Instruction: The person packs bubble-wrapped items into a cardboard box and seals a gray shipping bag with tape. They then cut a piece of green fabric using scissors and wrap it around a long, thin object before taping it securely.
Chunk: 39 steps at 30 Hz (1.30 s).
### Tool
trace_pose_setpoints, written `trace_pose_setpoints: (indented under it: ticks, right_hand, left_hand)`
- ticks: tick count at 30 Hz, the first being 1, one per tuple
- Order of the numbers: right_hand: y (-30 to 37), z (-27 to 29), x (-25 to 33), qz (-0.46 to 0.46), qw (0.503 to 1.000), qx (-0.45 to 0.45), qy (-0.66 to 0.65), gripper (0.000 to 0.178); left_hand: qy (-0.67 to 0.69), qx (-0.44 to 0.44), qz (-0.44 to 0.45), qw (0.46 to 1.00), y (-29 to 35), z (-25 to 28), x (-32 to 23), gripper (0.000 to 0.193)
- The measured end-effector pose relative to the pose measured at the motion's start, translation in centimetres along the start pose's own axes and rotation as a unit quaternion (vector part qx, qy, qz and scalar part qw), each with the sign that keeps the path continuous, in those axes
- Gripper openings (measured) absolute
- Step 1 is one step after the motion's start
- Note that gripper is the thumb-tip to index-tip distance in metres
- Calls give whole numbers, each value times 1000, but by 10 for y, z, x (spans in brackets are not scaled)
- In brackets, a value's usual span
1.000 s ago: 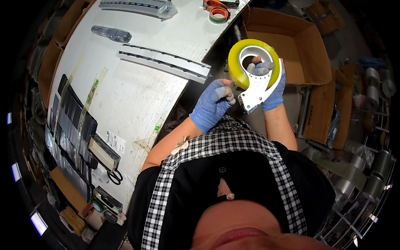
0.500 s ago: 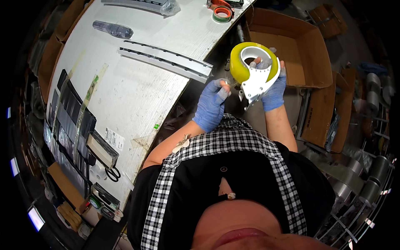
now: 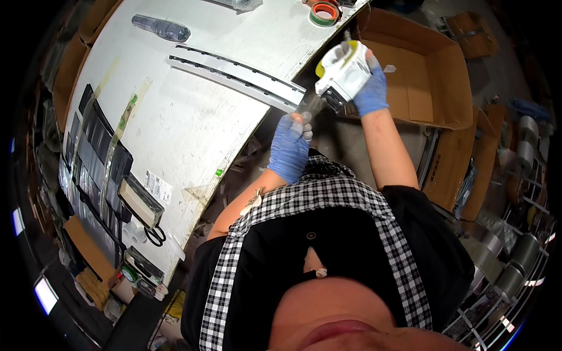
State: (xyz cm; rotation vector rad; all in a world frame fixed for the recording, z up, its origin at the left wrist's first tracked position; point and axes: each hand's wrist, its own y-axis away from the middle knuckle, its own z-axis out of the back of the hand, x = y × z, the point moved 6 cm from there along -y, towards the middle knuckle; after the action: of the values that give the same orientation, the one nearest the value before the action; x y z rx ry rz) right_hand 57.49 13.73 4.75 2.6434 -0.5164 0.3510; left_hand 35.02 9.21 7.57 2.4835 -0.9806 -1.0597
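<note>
Right of the white table [image 3: 199,120], the right hand [image 3: 372,90] clamps a tape dispenser [image 3: 348,77]; the left hand [image 3: 290,149], nearer, pinches what looks like clear tape [image 3: 312,106].

A white bench [image 3: 193,128] with a scuffed, grained top carries two long pale rails [image 3: 237,77] with black-marked edges, side by side, their near ends jutting past its rim. Beyond them lie a dark, plastic-wrapped piece [image 3: 161,28] and, by the far corner, a green-and-orange tape roll [image 3: 323,22]. Toward the left sit dark wrapped panels [image 3: 96,161], a printed white label [image 3: 158,187], a shallow box [image 3: 140,202], white rolls [image 3: 134,231] and black-handled scissors [image 3: 156,236].
</note>
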Motion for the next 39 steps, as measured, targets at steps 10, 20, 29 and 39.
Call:
trace_pose_setpoints:
  ticks: [10,20,29,39]
  right_hand:
    - [-40,24,-15,22,997,-70,-4,42]
    - [-35,29,-20,4,993,-105,-54,34]
    - [-17,43,-31,61,987,-139,60,36]
    - [-48,39,-47,-10,995,-63,78,47]
  left_hand:
    - [16,-45,-13,999,-12,28,19,9]
    - [-86,-84,1,993,-26,51,29,18]
    - [-410,-236,83,877,-26,53,5,44]
    - [-866,295,-341,217,-93,-61,-100,79]
